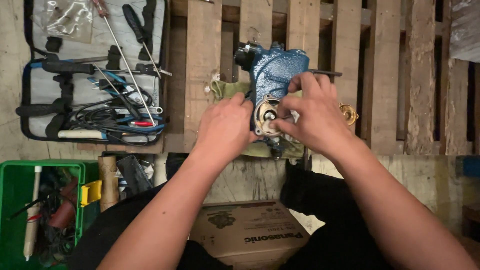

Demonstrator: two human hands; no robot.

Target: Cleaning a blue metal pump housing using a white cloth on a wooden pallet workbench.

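Bare forearms, no sleeves; dark trousers (325,200).

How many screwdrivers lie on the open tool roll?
2, both at the roll's top: a red-handled screwdriver left, a black-handled screwdriver right of it. Others may hide under the cables.

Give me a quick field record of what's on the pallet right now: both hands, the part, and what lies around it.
surface: wooden pallet
main part: blue cast metal housing with a round opening, lying on a green cloth
left hand: rests against the housing beside the opening
right hand: fingertips at the round opening; whether it pinches anything is hidden
loose piece: small brass fitting on the pallet, right of the hands
tools: open tool roll with screwdrivers, upper left
lower left: green crate
below: cardboard box
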